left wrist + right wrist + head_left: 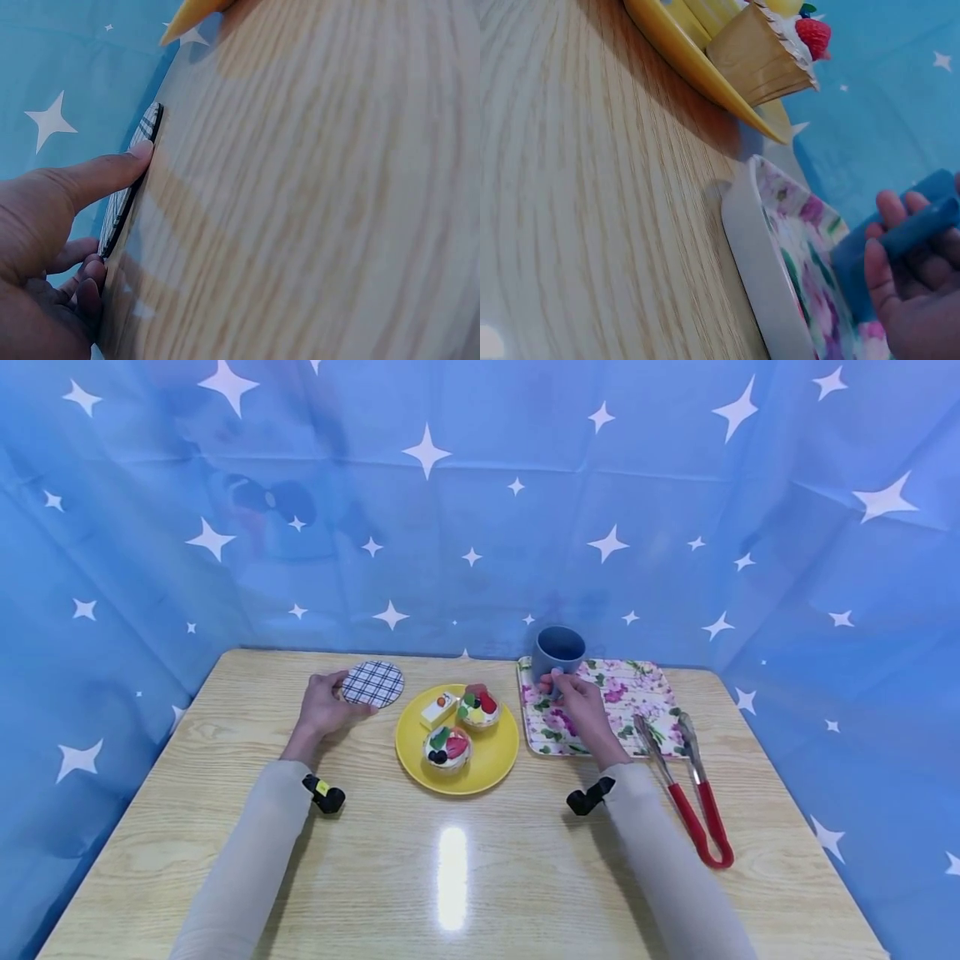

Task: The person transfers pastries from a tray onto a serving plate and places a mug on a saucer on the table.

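Note:
At the back left of the table, my left hand (325,706) holds a round checked coaster (373,684) by its edge. The left wrist view shows the thumb on the near side of the coaster (135,176) and curled fingers at its other end; the coaster lies flat on or very close to the wood. My right hand (579,700) grips the handle of a blue-grey mug (558,647). That mug is upright over the back left corner of a floral tray (615,718); whether its base touches the tray is hard to tell.
Between the hands stands a yellow plate (491,760) with two fruit-topped cupcakes (447,749) and a small cake piece (438,710). Red-handled tongs (693,814) lie right of my right forearm, their metal tips on the tray. A blue star-patterned curtain (480,510) borders the table's back.

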The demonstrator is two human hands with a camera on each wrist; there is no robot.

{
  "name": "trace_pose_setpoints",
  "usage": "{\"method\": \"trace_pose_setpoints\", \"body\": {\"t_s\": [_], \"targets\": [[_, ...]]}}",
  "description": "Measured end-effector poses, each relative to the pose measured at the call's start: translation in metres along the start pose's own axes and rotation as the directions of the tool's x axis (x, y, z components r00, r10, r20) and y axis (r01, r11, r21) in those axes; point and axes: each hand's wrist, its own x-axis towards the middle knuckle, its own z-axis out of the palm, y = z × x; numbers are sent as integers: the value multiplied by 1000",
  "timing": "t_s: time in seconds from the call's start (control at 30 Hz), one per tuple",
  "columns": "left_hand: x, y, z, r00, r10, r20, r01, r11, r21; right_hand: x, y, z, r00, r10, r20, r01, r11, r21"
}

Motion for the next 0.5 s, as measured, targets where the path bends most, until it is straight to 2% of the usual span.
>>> {"method": "trace_pose_setpoints", "body": {"t_s": [0.17, 0.5], "targets": [[-1, -1, 1, 1000, -1, -3, 1, 1000, -13, 2, 1, 9, 1000, 7, -30, -7, 1000, 3], [0, -2, 2, 1000, 7, -11, -7, 1000, -3, 1, -1, 15, 997, 35, -76, -27, 994, 109]]}}
